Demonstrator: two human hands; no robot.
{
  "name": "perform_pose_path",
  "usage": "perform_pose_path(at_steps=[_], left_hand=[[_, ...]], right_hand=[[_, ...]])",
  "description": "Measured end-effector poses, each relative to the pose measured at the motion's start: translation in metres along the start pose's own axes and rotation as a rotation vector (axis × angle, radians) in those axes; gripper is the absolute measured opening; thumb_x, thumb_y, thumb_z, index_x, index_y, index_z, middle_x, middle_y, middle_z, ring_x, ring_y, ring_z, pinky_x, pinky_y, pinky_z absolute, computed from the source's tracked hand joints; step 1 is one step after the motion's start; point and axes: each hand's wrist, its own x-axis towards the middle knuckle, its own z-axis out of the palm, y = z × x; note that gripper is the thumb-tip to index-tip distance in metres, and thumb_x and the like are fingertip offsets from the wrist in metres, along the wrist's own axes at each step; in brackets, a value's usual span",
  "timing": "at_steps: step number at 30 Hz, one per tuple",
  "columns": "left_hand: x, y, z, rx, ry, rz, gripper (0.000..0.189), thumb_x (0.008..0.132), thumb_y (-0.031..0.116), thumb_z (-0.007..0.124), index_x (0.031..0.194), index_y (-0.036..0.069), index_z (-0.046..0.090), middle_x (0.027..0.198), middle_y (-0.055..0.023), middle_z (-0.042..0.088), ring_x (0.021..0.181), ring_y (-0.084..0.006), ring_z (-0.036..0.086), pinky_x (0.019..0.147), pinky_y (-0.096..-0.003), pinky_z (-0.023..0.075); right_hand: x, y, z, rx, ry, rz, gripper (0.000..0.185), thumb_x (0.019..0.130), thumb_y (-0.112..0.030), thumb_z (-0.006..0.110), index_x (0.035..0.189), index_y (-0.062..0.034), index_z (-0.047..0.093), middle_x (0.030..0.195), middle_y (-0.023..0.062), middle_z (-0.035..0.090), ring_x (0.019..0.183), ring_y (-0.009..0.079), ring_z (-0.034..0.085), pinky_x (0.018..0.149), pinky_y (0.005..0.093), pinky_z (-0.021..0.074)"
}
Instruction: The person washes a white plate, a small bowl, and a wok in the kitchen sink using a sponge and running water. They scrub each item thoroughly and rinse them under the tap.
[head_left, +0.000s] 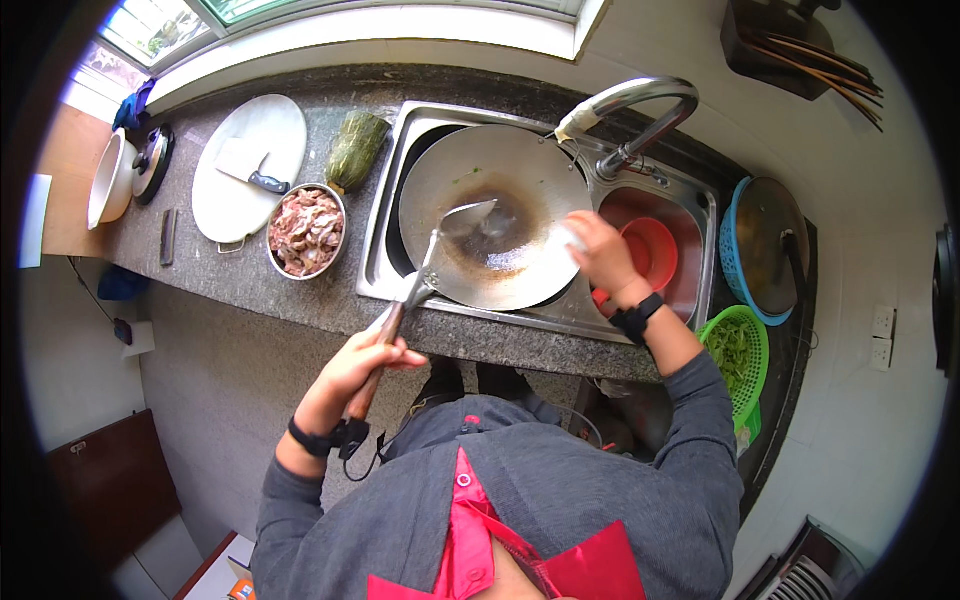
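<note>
My left hand (367, 364) is around a wooden handle (391, 324) that lines up with the metal shaft of a wok spatula; whether it belongs to the spatula or the wok is unclear. The spatula's blade (469, 216) rests inside a large metal wok (525, 169). A little brownish liquid and a few green bits lie in the wok, which sits over the left basin of a steel double sink (382, 225). At the wok's right side, my right hand (604, 251) holds a small, blurred white thing (571, 238) against the inner wall.
Left on the granite counter (217, 281) are a bowl of raw meat (306, 232), a cleaver (244, 161) on a round board (281, 124) and a green gourd (358, 150). A faucet (667, 120) arches behind; a red bowl (649, 251) and green basket (754, 360) are right.
</note>
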Motion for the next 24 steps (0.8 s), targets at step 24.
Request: perform_pose_path(at_steps=[24], left_hand=[[-0.006,-0.019,-0.031,1.3,0.517,0.597,0.04,0.07,0.017,0.074,0.104,0.004,0.056,0.1,-0.0146,0.062,0.096,-0.0325,0.059,0.079,-0.0394,0.0473]], right_hand=[[0.053,-0.051,-0.015,0.776,0.02,0.632,0.019,0.083,-0.017,0.066,0.078,0.0,0.06,0.065,0.0019,0.058,0.047,0.0091,0.055,0.041,0.0209,0.0419]])
